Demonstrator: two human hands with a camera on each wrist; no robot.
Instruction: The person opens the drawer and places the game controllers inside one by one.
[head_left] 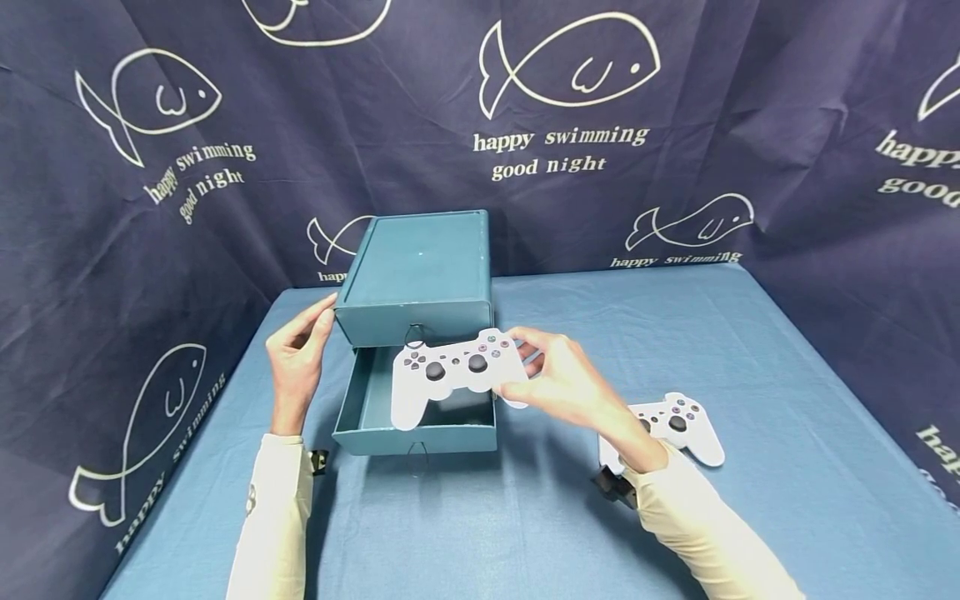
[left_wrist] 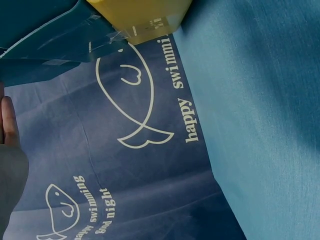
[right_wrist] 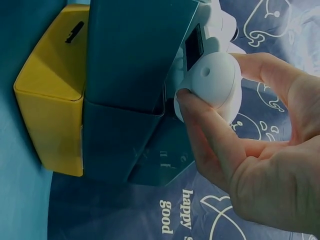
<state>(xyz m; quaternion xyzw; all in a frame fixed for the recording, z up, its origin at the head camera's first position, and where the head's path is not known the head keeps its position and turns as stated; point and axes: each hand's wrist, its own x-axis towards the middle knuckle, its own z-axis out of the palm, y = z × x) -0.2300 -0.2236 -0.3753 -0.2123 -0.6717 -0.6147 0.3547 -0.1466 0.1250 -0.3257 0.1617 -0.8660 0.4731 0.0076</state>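
A white game controller [head_left: 459,367] is held by its right-hand grip in my right hand [head_left: 558,375], over the pulled-out lower drawer [head_left: 420,440] of a teal drawer box [head_left: 423,258]. In the right wrist view, thumb and fingers pinch the controller's rounded end [right_wrist: 210,82]. My left hand [head_left: 296,354] is at the box's front left corner, with thumb and straight fingers against its side beside the closed upper drawer [head_left: 382,323]. In the left wrist view, only part of the left hand [left_wrist: 9,120] shows at the edge.
A second white controller [head_left: 693,433] lies on the blue cloth [head_left: 570,542], partly hidden by my right forearm. A yellow block [right_wrist: 52,95] sits beneath the teal box. Dark blue fabric [head_left: 420,125] with fish prints hangs behind and at both sides.
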